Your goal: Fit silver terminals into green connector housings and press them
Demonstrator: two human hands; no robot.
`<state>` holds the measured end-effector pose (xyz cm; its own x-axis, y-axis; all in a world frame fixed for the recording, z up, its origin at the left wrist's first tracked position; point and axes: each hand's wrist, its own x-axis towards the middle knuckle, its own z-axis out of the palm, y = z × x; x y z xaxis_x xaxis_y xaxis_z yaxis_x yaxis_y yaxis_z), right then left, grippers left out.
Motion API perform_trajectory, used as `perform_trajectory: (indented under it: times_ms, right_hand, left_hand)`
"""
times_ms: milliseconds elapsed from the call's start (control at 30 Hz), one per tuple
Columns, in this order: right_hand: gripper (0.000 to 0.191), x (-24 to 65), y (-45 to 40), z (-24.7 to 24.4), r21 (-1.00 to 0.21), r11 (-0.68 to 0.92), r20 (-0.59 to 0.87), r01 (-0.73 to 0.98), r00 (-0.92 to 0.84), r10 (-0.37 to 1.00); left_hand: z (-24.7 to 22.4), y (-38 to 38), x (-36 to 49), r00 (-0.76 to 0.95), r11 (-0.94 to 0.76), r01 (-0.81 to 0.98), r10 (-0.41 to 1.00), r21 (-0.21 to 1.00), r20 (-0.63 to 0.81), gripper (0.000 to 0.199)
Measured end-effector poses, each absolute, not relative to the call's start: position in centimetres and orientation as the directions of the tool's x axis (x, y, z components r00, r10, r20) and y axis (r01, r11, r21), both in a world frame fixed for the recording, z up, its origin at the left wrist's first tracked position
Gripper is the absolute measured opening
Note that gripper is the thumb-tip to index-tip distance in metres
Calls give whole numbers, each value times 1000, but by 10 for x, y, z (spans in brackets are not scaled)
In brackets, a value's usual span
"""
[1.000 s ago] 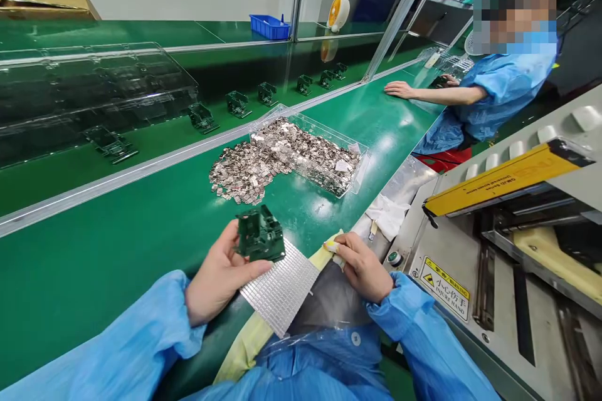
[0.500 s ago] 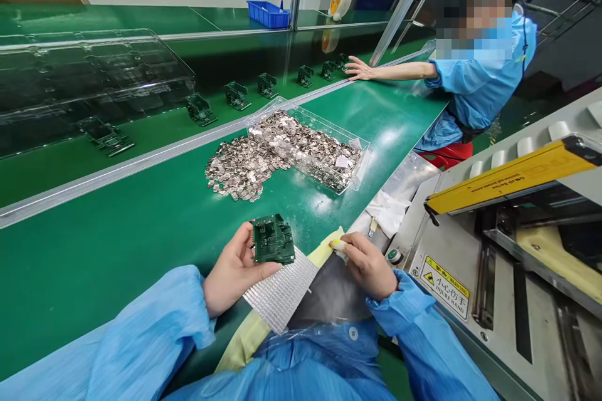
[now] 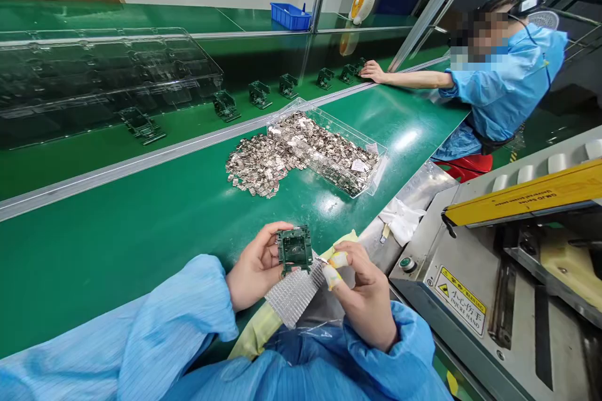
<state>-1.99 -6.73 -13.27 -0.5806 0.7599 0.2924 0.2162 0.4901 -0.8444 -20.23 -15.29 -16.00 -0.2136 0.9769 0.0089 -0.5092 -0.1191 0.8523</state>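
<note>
My left hand (image 3: 256, 266) is closed on a dark green plastic part (image 3: 295, 248), whose open recess faces up. Below that part a silvery gridded sheet (image 3: 292, 297) lies tilted over my lap, near my left thumb. My right hand (image 3: 364, 291) has yellow-stained white wraps on thumb and forefinger; they pinch a small metal piece (image 3: 322, 260) beside the green part's right edge. Past my hands, a clear bin (image 3: 376, 166) holds small metal pieces, and a loose pile (image 3: 258, 166) of them lies to its left on the green table (image 3: 188, 213).
Several green parts (image 3: 259, 94) line the lower green strip, beside a clear blister tray (image 3: 108, 84). A person's hand (image 3: 374, 71) reaches in at the far right. A machine with a yellow bar (image 3: 527, 194) and a white cloth (image 3: 402, 219) stand on my right.
The green part has been turned so its recess shows. My right hand has moved in beside it. The whole view has shifted, and the person's fingers are now closer together.
</note>
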Motion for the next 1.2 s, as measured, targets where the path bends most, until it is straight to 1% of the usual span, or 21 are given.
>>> perform_trajectory:
  times_ms: [67, 333, 600, 800, 900, 1067, 1200]
  right_hand:
    - [8, -27, -73, -132, -815, 531, 330, 230, -570, 753]
    - [21, -45, -85, -140, -814, 531, 299, 237, -613, 732]
    - [14, -52, -85, -143, -812, 517, 300, 271, -567, 767]
    - [13, -55, -89, -143, -832, 481, 295, 275, -514, 805]
    - [12, -57, -92, -142, -867, 427, 263, 256, -491, 830]
    - [23, -57, -96, -144, -937, 281, 146, 207, -498, 855]
    - [16, -61, -99, -148, -978, 158, 81, 133, -460, 884]
  left_hand:
    - [-160, -154, -202, -213, -127, -509, 977, 852, 19, 50]
    - [-167, -157, -202, -168, -140, -466, 983, 874, 68, 47]
    - [-169, -157, -204, -130, -138, -405, 987, 904, 93, 45]
    - [-167, -158, -203, -155, -131, -294, 984, 947, 88, 33]
    - [-166, -160, -201, -204, -104, -217, 977, 971, 59, 29]
    - [-164, -162, -198, -301, -36, -165, 954, 986, -16, 33]
    - [-163, -163, -197, -347, -3, -93, 937, 996, -29, 32]
